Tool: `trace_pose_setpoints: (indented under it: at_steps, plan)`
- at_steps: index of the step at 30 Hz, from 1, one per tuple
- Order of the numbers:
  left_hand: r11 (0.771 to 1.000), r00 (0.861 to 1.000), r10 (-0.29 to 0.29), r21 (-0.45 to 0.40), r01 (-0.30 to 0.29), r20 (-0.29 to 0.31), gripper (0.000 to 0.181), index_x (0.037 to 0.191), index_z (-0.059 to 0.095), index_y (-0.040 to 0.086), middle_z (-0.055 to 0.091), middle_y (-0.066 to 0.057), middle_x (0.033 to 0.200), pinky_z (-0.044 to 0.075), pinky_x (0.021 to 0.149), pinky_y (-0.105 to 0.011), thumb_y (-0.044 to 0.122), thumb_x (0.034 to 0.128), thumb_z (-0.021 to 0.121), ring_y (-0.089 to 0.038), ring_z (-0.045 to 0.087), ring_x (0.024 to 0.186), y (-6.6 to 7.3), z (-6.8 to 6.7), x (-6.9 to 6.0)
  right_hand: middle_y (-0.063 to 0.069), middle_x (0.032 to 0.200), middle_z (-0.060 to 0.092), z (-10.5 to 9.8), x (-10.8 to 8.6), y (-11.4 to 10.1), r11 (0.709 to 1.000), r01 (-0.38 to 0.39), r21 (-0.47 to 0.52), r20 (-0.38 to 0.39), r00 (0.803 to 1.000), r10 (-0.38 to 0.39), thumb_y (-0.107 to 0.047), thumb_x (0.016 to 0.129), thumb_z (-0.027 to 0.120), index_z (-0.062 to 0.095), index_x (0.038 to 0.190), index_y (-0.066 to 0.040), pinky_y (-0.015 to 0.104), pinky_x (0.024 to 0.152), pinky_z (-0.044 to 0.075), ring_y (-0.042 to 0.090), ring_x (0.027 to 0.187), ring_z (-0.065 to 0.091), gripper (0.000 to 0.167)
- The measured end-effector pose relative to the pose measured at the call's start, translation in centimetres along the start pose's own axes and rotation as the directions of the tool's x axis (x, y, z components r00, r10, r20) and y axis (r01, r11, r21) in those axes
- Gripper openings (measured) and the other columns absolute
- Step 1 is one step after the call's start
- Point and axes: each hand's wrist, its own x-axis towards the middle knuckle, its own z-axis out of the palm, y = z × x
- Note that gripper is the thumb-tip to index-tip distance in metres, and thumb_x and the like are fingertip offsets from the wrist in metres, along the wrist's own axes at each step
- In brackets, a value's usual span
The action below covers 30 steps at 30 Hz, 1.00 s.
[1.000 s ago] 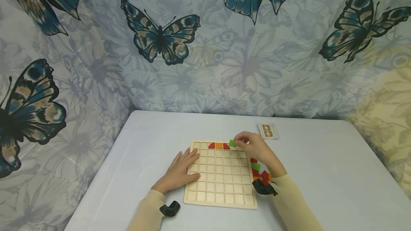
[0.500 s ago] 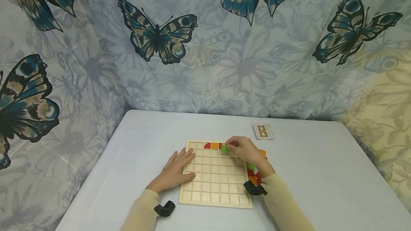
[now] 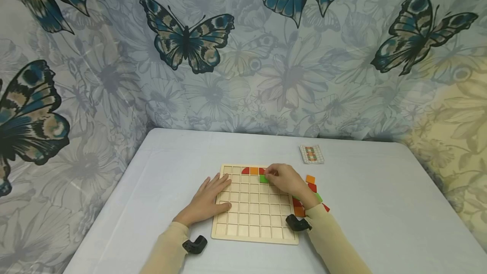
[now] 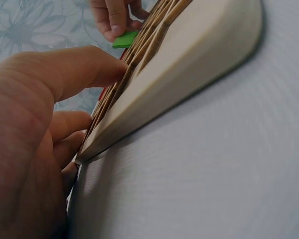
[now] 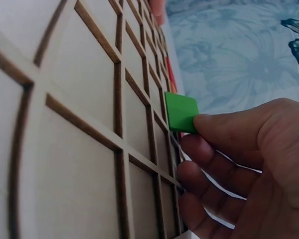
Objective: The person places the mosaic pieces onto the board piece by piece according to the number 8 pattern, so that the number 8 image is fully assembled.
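I observe the right hand [image 3: 285, 179] pinching a green tile [image 5: 182, 112] between thumb and finger, the other fingers curled below. The grip takes the tile by one side, which I judge leaves the opposite side free to meet a cell. The tile is at the second row from the far edge of the grid board [image 3: 255, 219], near the second red piece [image 3: 262, 171]; I cannot confirm whether it touches the ribs.

The left hand [image 3: 207, 201] is spread wide across the board's left edge, thumb and fingertips on the wood, apparently to steady it. In the far row, an orange square [image 3: 254, 171] sits between the first red piece [image 3: 245, 171] and the second. Loose pieces [image 3: 312, 187] lie beside the board's right edge, presumably for easy reach by the right hand.

The table [image 3: 175, 151] is covered in plain white. A card [image 3: 312, 154] with a coloured grid pattern lies beyond the board, to the right. Butterfly-and-flower fabric [image 3: 224, 100] lines the walls.
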Motion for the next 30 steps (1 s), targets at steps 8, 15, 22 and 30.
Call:
trace_pose_setpoints:
  at_steps: [8, 15, 22, 30]
  plan:
    - [1.0, 1.0, -0.004, -0.005, 0.004, 0.003, 0.076, 0.157, 0.038, 0.013, 0.024, -0.001, 0.17, -0.002, 0.131, -0.052, 0.039, 0.0919, 0.066, -0.026, 0.008, 0.161, 0.0, 0.0, -0.1, 0.0, 0.094, 0.071, 0.7, 0.2, 0.2, 0.999, -0.027, -0.037, -0.031, 0.999, 0.026, -0.021, 0.098, 0.066, 0.075, 0.104, -0.016, 0.033, 0.074, 0.053, 0.012, 0.082, 0.06, 0.012]
    - [1.0, 1.0, 0.0, 0.001, 0.0, 0.005, 0.076, 0.158, 0.038, 0.012, 0.023, -0.002, 0.17, -0.002, 0.131, -0.052, 0.037, 0.0921, 0.066, -0.027, 0.008, 0.161, 0.0, 0.0, -0.2, -0.001, 0.091, 0.07, 1.1, 0.2, 0.0, 0.998, -0.034, -0.051, -0.037, 0.999, 0.032, -0.021, 0.096, 0.068, 0.075, 0.104, -0.015, 0.03, 0.069, 0.05, 0.013, 0.077, 0.057, 0.012]
    - [1.0, 1.0, -0.004, -0.016, 0.005, 0.007, 0.075, 0.158, 0.037, 0.013, 0.023, -0.001, 0.17, -0.003, 0.131, -0.051, 0.038, 0.0928, 0.066, -0.027, 0.007, 0.161, 0.0, -0.1, -0.2, -0.001, 0.087, 0.068, 1.1, 0.2, 0.0, 0.997, -0.05, -0.054, -0.025, 0.998, 0.049, -0.022, 0.096, 0.068, 0.074, 0.103, -0.015, 0.029, 0.066, 0.048, 0.013, 0.075, 0.056, 0.011]
    - [1.0, 1.0, -0.01, -0.029, 0.01, 0.005, 0.075, 0.158, 0.037, 0.013, 0.023, 0.0, 0.17, -0.004, 0.131, -0.05, 0.037, 0.0922, 0.066, -0.025, 0.006, 0.161, 0.0, 0.0, -0.1, -0.002, 0.083, 0.064, 1.3, 0.3, -0.1, 0.997, -0.045, -0.06, -0.019, 0.999, 0.044, -0.021, 0.095, 0.07, 0.073, 0.099, -0.015, 0.028, 0.065, 0.044, 0.014, 0.072, 0.053, 0.007]
